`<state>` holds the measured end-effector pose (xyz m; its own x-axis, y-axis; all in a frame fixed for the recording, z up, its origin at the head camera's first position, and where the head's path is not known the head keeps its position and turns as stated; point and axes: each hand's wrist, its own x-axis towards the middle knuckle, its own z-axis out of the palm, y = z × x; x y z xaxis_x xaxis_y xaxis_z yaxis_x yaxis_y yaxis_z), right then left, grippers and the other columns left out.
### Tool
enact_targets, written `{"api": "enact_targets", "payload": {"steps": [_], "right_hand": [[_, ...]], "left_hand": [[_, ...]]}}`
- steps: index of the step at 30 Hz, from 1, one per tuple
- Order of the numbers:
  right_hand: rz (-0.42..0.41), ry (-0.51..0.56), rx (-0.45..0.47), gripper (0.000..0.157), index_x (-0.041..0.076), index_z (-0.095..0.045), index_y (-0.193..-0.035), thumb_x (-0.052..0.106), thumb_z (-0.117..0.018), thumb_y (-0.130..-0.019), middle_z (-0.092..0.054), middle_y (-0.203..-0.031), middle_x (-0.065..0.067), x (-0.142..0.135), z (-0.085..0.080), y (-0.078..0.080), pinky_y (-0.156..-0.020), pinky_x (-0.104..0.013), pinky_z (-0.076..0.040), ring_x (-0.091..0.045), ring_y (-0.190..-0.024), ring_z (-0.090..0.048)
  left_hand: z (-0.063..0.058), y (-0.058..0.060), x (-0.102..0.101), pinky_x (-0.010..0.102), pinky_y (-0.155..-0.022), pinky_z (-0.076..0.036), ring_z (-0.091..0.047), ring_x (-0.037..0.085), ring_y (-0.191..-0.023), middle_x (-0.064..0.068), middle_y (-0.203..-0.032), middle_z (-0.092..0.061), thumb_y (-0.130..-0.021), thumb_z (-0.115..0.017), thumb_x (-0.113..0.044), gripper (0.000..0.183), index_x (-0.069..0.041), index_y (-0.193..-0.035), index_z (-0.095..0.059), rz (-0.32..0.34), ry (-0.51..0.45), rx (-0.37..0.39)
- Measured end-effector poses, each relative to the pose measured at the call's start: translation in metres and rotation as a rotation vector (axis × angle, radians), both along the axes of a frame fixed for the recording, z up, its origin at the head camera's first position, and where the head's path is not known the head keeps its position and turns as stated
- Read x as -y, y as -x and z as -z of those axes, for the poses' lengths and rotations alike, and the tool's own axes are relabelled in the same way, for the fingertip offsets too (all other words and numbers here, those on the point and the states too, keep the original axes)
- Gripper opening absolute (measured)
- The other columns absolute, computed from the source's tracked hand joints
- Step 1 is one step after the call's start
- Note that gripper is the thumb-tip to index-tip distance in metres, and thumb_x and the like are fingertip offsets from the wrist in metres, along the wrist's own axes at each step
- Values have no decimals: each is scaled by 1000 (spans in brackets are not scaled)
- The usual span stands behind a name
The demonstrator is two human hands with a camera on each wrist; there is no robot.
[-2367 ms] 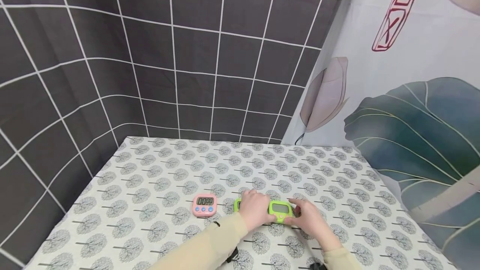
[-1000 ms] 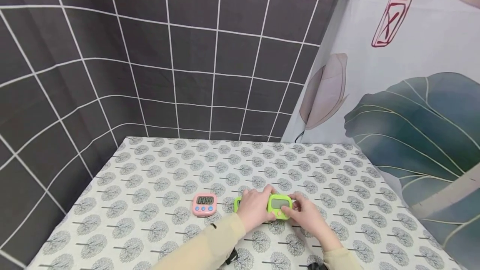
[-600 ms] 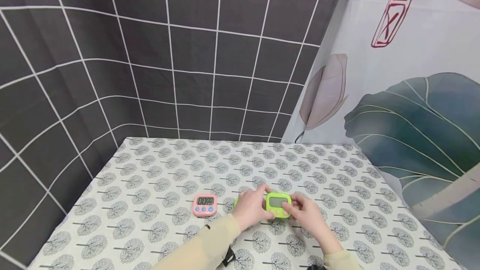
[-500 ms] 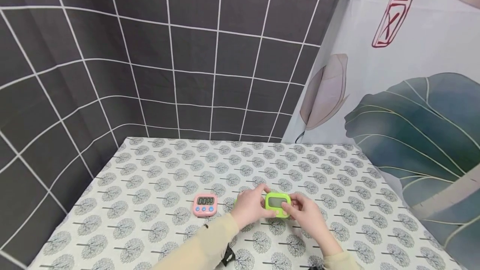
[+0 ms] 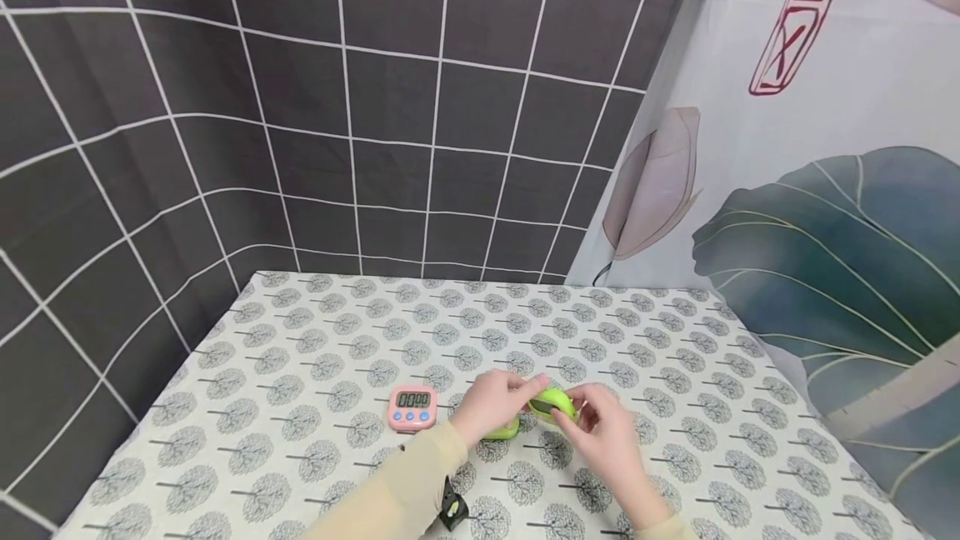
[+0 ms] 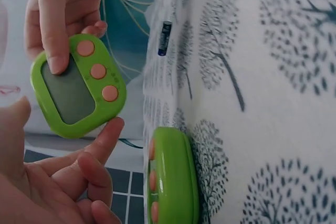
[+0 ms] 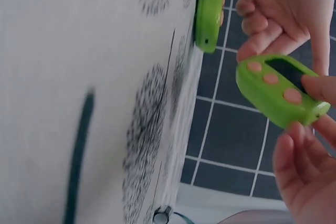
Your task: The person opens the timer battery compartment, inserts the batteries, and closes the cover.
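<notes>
A green digital timer is held tilted above the table between both hands. My right hand pinches it, thumb on the screen and fingers behind, as the left wrist view shows. My left hand is at its other side; there the index fingertip touches the timer's edge, while the thumb stands off it. A second green timer lies on the table below the left hand, partly covered in the head view. Left of it sits a pink timer reading 00:00, with blue buttons.
A small dark battery lies on the table in the left wrist view. The tree-print tablecloth reaches back to a dark gridded curtain. A white hanging with leaf drawings borders the right side.
The held green timer has been lifted off the table and turned, its screen now at a slant. My left hand has shifted left and loosened from it, showing more of the second green timer.
</notes>
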<state>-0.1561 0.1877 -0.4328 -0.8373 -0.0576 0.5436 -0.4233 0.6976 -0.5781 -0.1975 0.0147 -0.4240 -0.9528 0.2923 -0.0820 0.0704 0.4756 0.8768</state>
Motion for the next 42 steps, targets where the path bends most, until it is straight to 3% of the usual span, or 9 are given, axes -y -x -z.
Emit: {"api": "enact_targets", "payload": {"steps": [4,8,13,17,22,29,33,37,42], "right_hand": [[22,-66,-144,31,9,-61,-80,-3,-82,-61,-53,-75,8,5,2,-2,-51,-17,-45,-2,-61,-44],[38,-136,-220,37,9,-61,-79,-7,-84,-55,-53,-77,6,9,0,-4,-53,-17,-44,-3,-62,-44],[46,-200,-283,42,9,-62,-80,-8,-86,-49,-52,-77,5,13,-4,-8,-57,-19,-45,-2,-67,-44],[31,-226,-304,44,10,-64,-81,-7,-87,-48,-52,-78,5,16,-6,-9,-61,-21,-46,-3,-71,-45],[-21,-229,-335,44,12,-64,-84,-1,-88,-50,-53,-82,4,16,-3,-8,-67,-22,-47,-6,-77,-48],[-68,-204,-278,54,12,-63,-94,5,-91,-49,-53,-92,3,15,-1,-8,-75,-26,-49,-7,-87,-49],[-72,-202,-235,54,12,-63,-96,9,-91,-49,-52,-94,2,14,-1,-8,-76,-28,-50,-7,-89,-48],[-90,-188,-220,55,13,-63,-98,19,-91,-50,-50,-96,0,13,-1,-8,-73,-27,-49,-7,-88,-47],[-117,-46,-103,57,7,-61,-106,21,-87,-57,-50,-91,1,12,-4,-9,-64,-22,-49,-9,-76,-48]], "left_hand": [[-3,-1,2,20,-40,-35,-37,9,-37,-2,-48,-47,-79,-51,-71,63,-10,-78,-68,1,-106,98],[-4,-3,2,17,-37,-31,-32,6,-37,-2,-58,-61,-78,-58,-67,56,-12,-79,-71,7,-174,157],[-4,-4,2,18,-38,-28,-31,5,-37,-4,-71,-69,-80,-60,-63,47,-18,-79,-73,20,-202,152],[-4,-4,2,18,-37,-29,-34,7,-38,-4,-59,-60,-81,-63,-58,41,-17,-78,-72,10,-213,136],[-6,-5,4,18,-37,-28,-41,9,-40,-2,-50,-50,-81,-69,-46,30,-17,-86,-73,-20,-277,180],[-11,-6,10,19,-41,-33,-49,10,-47,-3,-68,-68,-80,-73,-35,38,-18,-114,-68,-23,-306,200],[-12,-7,12,19,-46,-40,-52,10,-50,-2,-77,-71,-81,-72,-30,39,-17,-117,-66,-10,-320,206],[-12,-7,13,19,-45,-40,-52,10,-50,0,-78,-71,-81,-72,-28,41,-18,-120,-65,-7,-332,194],[-13,-8,14,23,-49,-47,-56,14,-54,1,-86,-72,-82,-72,-23,45,-17,-125,-61,7,-368,181]]}}
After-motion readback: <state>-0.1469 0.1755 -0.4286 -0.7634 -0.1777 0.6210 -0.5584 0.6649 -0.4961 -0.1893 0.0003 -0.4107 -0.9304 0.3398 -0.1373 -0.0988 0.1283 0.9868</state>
